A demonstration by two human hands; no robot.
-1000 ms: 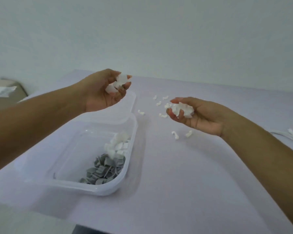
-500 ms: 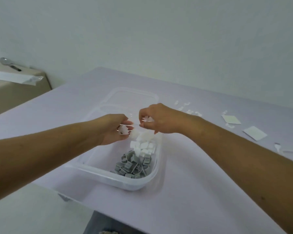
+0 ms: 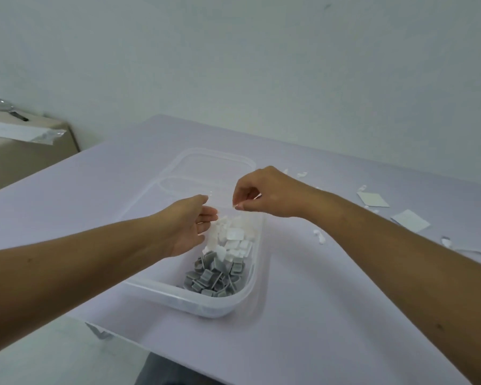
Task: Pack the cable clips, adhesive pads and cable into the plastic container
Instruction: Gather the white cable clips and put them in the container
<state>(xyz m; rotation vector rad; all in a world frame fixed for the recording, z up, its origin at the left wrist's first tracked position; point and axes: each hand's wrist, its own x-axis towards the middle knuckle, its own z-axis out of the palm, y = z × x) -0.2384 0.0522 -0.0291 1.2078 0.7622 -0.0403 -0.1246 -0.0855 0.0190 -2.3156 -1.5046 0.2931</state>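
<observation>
Over the plastic container [image 3: 235, 307], tipping in cable clips [image 3: 233, 236], left hand [image 3: 188, 227] hangs loose, right hand [image 3: 265, 194] curls, hold unclear; stray clips [image 3: 319, 236] next

Grey clips [image 3: 214, 276] — white clips [image 3: 235, 236] — lilac table [image 3: 317, 315].

- The wall [image 3: 233, 51] at the back is plain and pale, a bit grey-green, with one small dark mark [image 3: 327, 6] near the top.
- A big table [image 3: 317, 343] with a light purple top fills most of the view.
- At the far left, a brown box [image 3: 25, 162] stands by the wall.
- On the box lie a round shiny thing with a dark handle [image 3: 4, 107] and a flat white bag [image 3: 20, 132].
- The floor [image 3: 53, 357] at the bottom left is pale.
- The light is soft and even.
</observation>
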